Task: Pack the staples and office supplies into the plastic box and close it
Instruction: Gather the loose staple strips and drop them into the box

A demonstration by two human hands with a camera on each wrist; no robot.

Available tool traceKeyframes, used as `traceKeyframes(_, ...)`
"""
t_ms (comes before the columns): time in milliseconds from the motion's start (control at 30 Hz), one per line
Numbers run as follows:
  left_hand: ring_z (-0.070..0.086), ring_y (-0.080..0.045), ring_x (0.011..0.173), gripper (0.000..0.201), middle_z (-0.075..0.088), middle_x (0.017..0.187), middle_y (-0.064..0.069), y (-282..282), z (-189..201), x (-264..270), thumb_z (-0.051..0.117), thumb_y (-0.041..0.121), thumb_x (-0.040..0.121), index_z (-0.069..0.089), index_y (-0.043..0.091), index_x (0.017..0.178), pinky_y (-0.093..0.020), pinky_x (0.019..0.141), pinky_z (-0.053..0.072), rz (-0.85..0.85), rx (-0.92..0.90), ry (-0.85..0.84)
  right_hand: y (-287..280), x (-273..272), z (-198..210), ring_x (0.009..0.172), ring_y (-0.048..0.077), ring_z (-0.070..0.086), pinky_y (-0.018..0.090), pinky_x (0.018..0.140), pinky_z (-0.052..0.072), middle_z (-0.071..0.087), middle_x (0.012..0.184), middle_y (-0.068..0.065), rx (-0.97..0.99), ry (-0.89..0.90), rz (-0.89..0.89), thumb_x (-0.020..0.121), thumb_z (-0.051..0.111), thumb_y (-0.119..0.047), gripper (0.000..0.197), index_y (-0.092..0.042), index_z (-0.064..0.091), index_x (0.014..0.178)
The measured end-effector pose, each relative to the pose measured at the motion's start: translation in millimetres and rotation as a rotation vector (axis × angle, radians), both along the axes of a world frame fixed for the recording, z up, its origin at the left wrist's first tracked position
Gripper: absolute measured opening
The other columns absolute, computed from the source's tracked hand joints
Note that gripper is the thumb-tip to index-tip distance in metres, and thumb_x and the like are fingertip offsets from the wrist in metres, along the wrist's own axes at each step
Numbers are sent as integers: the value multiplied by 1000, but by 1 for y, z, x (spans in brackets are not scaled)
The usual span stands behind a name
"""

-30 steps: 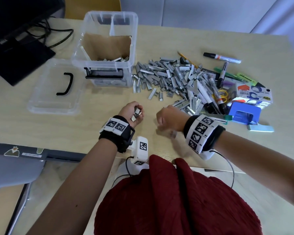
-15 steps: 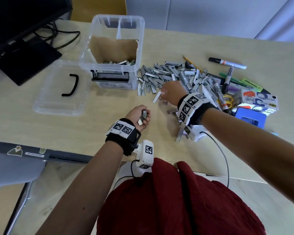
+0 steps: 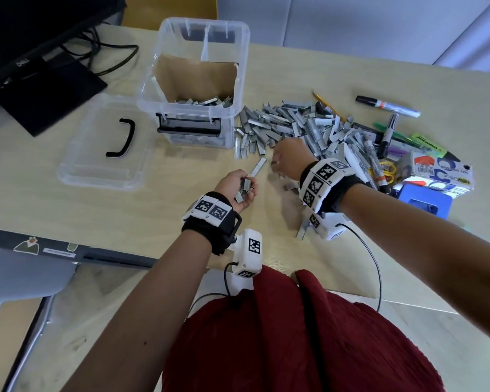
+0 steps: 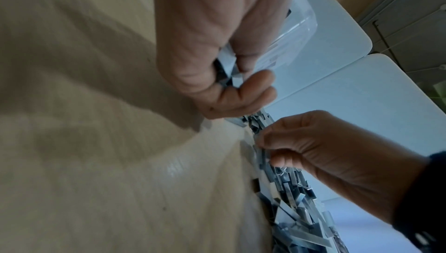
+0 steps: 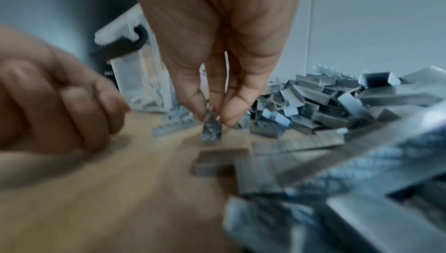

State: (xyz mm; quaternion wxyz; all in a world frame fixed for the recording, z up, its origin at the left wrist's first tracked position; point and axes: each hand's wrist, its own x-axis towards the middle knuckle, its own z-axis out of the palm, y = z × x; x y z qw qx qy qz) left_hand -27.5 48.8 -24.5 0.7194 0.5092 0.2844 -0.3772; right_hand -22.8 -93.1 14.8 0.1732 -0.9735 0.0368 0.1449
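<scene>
A clear plastic box point(image 3: 239, 66) stands open at the back of the table, lined with brown card and holding staple strips. A big heap of grey staple strips point(image 3: 300, 123) lies to its right. My left hand point(image 3: 242, 188) hovers over the table in front of the box, its curled fingers gripping a few staple strips point(image 4: 228, 70). My right hand point(image 3: 287, 158) reaches down at the near edge of the heap and pinches a short staple strip point(image 5: 212, 127) between thumb and fingertips. One loose strip point(image 3: 258, 167) lies between the two hands.
The box's clear lid point(image 3: 102, 145) with a black handle lies flat to the left. Markers point(image 3: 386, 104), highlighters, a blue hole punch point(image 3: 425, 200) and a small carton point(image 3: 439, 171) crowd the right side. A monitor base point(image 3: 43, 91) and cables sit at the back left.
My right hand has gone from beside the left hand forward to the heap's near edge and taken hold of a strip. The left hand keeps its staples and has barely moved.
</scene>
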Motion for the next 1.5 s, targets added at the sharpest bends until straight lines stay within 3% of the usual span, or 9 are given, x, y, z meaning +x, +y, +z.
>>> traceKeyframes(200,61,-18,53,23,58,80,-12,-17,5,-1,43,23,96,53,2,95,-18,38,48,19,-64,50,13,-17,25,76,10,57,17,77,41,64,85,2,292,3,36,82,68,-17,13,-5,68,88)
traceKeyframes(333,51,-10,35,29,57,50,-3,-22,5,0,42,26,97,50,10,74,-10,33,36,-69,-71,61,2,-16,29,67,1,53,5,66,39,63,86,0,267,-41,14,85,64,-16,12,-5,67,90)
traceKeyframes(500,39,-5,27,34,48,39,4,-20,2,-1,40,26,98,43,15,66,-8,29,21,-176,6,9,-29,-25,14,112,19,54,32,103,36,61,116,4,25,31,98,85,63,-13,19,-8,66,102)
traceKeyframes(733,35,-5,26,32,45,38,4,-24,16,-8,45,22,96,44,12,66,-8,28,17,-403,102,-104,-26,-37,-15,103,26,57,37,89,49,59,110,10,-129,59,230,90,56,-20,20,-5,63,101)
traceKeyframes(1033,36,-4,30,34,46,51,2,-50,29,-31,53,21,94,53,12,61,-14,35,29,-1209,516,-581,-70,-47,9,58,12,60,19,59,53,63,65,4,1235,10,-589,87,53,-1,13,-5,58,76)
traceKeyframes(1133,44,-10,44,39,50,56,1,-64,25,-39,48,25,96,50,12,59,-19,45,36,-1478,643,-714,-79,-60,13,54,10,58,17,51,51,63,63,0,1410,69,-663,90,48,-9,12,-7,58,84)
traceKeyframes(1233,39,-15,49,44,41,56,-2,-75,23,-45,50,25,94,38,11,55,-24,49,31,-1656,814,-849,-80,-73,11,54,12,49,19,47,43,53,63,1,1272,153,-609,86,48,-9,13,-10,52,74)
traceKeyframes(1367,45,-24,71,32,46,73,-9,-83,22,-47,48,24,95,48,3,71,-28,59,37,-1746,879,-908,-74,-91,12,51,0,42,18,55,31,45,64,-5,565,118,-187,83,59,-6,22,-15,47,67)
traceKeyframes(1500,48,-23,80,24,50,81,-9,-80,21,-40,51,24,93,58,2,100,-30,68,41,-1701,859,-880,-66,-107,6,74,12,44,25,65,34,44,72,-12,84,207,156,78,71,-23,28,-13,56,99)
